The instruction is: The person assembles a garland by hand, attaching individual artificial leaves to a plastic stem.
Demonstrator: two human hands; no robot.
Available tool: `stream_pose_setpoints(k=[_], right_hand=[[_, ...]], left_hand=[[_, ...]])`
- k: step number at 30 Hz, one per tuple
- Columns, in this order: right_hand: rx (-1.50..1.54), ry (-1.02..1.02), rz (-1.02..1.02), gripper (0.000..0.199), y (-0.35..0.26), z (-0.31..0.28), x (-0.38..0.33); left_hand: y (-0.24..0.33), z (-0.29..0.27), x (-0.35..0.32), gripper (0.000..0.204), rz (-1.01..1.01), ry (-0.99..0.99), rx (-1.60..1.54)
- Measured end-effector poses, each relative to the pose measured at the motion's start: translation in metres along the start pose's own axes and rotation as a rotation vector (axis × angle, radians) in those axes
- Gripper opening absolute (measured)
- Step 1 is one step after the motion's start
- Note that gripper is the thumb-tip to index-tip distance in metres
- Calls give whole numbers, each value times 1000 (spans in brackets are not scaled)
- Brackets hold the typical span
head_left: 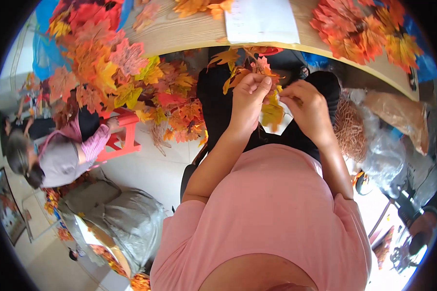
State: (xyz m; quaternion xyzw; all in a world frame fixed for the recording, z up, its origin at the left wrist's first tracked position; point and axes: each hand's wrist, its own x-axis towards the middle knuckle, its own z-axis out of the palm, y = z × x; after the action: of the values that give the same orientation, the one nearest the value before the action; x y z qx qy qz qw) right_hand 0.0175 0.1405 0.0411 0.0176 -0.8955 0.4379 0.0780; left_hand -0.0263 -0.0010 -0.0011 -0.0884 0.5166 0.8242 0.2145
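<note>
Orange leaf sprig (257, 68) | left hand (247, 99) pinching it, raised | right hand (308, 106) pinching alongside

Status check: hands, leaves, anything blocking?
Left hand shut on leaf sprig. Right hand pinching the same sprig. Leaf pile to the left, apart. Nothing in the way.

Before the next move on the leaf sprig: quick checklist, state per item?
1. Left hand grips the leaf sprig: ok, fingers closed on it.
2. Right hand on the sprig: ok, fingertips pinch at the yellow leaf.
3. Sprig held free of the wooden table: ok, it sits over the lap.
4. Stem and any wire visible: cannot tell, hidden by fingers and leaves.
5. More leaves within view: ok, a leaf pile lies on the table.
6. Person seated at left apart from both hands: ok.
</note>
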Motion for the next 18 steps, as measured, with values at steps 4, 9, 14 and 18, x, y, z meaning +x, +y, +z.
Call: stream_pose_setpoints(k=[4, 9, 14, 18], right_hand=[[256, -28, 185, 11, 21, 13, -1], [427, -70, 209, 12, 30, 20, -2], [410, -81, 184, 13, 31, 20, 0], [411, -110, 223, 14, 33, 20, 1]], left_hand=[[-4, 7, -7, 13, 69, 0, 131], [-4, 4, -12, 12, 68, 24, 204], [-2, 4, -13, 11, 78, 19, 222], [-3, 0, -11, 10, 109, -38, 303]])
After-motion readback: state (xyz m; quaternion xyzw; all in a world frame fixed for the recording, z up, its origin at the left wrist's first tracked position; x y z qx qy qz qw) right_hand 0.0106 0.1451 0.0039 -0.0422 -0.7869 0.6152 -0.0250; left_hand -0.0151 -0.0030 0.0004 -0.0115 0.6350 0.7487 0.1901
